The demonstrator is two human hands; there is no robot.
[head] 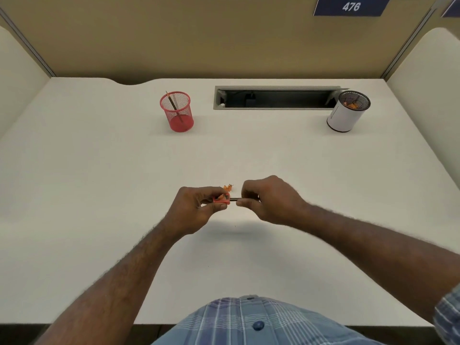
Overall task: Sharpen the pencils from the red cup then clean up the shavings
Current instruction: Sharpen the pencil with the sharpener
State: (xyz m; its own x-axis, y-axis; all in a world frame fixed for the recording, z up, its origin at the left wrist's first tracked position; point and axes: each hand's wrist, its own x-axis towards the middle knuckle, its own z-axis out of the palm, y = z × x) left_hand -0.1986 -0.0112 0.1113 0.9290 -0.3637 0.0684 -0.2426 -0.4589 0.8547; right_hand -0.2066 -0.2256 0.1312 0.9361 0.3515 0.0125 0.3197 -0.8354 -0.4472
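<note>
Two cups stand on our white desk (99, 195): the red cup (177, 112) at the back left with one pencil leaning in it, and a white cup (346, 112) at the back right, orange shavings inside. Between them a cable slot (275, 97) is cut into the top. Tan partition walls close us in, with a blue sign (351, 6) reading 476 above. Near the desk's middle, our left hand (196, 210) pinches a red sharpener (221, 199) between thumb and fingers. Our right hand (268, 200) is closed on a dark pencil (235, 199), its tip in the sharpener. A few orange shavings (228, 187) lie on the desk just beyond the sharpener. A plaid shirt (249, 319) shows at the bottom.
</note>
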